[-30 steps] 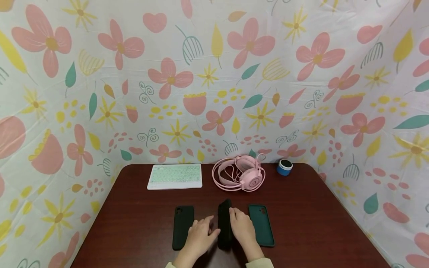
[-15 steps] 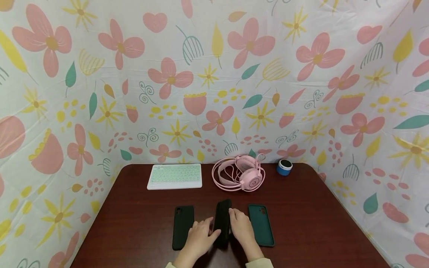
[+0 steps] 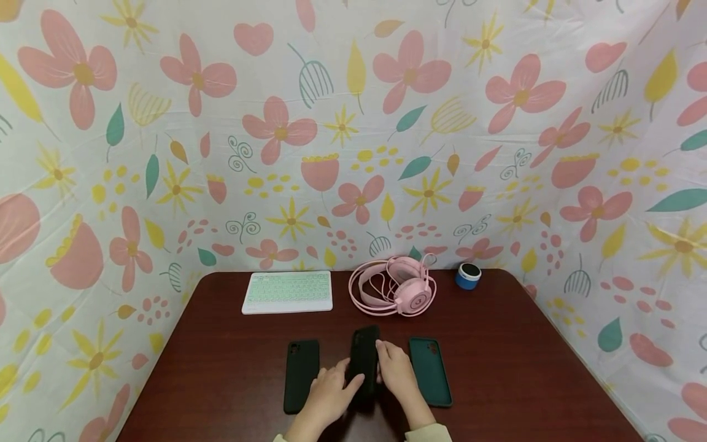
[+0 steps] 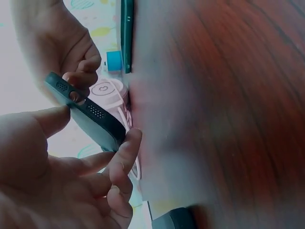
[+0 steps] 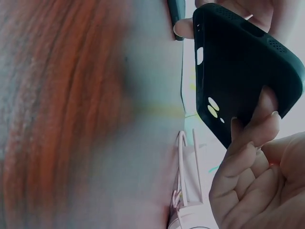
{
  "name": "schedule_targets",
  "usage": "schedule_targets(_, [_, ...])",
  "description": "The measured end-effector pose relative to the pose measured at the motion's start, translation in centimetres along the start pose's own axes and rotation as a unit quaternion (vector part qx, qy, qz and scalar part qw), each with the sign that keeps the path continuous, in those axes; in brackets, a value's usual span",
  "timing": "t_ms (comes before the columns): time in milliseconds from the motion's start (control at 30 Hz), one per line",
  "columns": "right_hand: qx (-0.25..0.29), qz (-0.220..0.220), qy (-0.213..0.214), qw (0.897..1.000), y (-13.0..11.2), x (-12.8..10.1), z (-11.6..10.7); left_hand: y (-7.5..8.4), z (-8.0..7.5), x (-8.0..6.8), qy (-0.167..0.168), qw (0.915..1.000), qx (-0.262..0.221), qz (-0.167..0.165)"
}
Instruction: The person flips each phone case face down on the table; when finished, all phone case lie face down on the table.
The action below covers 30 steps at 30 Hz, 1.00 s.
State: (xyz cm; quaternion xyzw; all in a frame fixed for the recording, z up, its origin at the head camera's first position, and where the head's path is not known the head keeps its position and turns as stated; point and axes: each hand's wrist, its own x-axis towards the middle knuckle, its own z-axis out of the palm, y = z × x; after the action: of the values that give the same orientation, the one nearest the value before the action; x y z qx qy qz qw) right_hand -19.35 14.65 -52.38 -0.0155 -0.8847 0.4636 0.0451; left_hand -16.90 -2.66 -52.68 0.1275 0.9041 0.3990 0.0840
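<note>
Two bare hands meet on a hollow black phone case [image 3: 363, 355] held tilted over the near middle of the worktop [image 3: 508, 368], as I watch from a distance. The left hand [image 3: 329, 390] pinches its near part between thumb and fingers; the right hand [image 3: 396, 369] grips the right side, fingertips curled inside the shell. I cannot tell whether an edge touches the wood.

A second black case [image 3: 301, 376] lies back up on the left, just beside the left hand; a teal case [image 3: 431, 371] lies hollow side up on the right. A white keyboard [image 3: 288, 292], pink headphones [image 3: 414, 296] and a blue speaker [image 3: 468, 277] line the far side.

My worry is the fingertip hold: should one hand release early, the shell could twist and drop. A wide swing left or right might nudge a neighbouring case, and uneven pulling could flex the rim.
</note>
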Motion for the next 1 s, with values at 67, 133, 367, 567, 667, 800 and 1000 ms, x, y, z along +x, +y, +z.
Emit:
schedule_targets(67, [0.007,-0.002,-0.003,1.0,-0.13,0.05,-0.06,-0.05,0.01,0.06,-0.005,0.9999,-0.01,0.0])
schedule_targets(133, [0.014,-0.001,-0.005,1.0,-0.27,0.08,-0.14,-0.07,-0.04,0.11,-0.009,0.9998,-0.019,0.0])
schedule_targets(367, [0.02,0.0,-0.008,1.0,-0.45,0.25,-0.21,-0.2,-0.27,0.14,-0.004,0.9998,-0.021,0.0])
schedule_targets(567, [0.014,-0.004,-0.013,1.0,-0.28,0.27,-0.15,0.0,-0.6,-0.07,-0.001,0.9998,-0.017,-0.003])
schedule_targets(667, [0.013,-0.006,-0.015,1.0,-0.14,0.17,-0.19,0.2,-0.77,-0.19,0.006,0.9999,-0.014,-0.003])
schedule_targets(800, [0.002,-0.004,-0.012,1.0,-0.03,0.13,-0.23,0.24,-0.8,-0.23,0.011,0.9999,-0.011,-0.002])
schedule_targets(1000, [-0.014,0.004,-0.006,1.0,0.2,0.13,-0.09,0.28,-0.84,-0.27,0.015,0.9999,-0.007,-0.002])
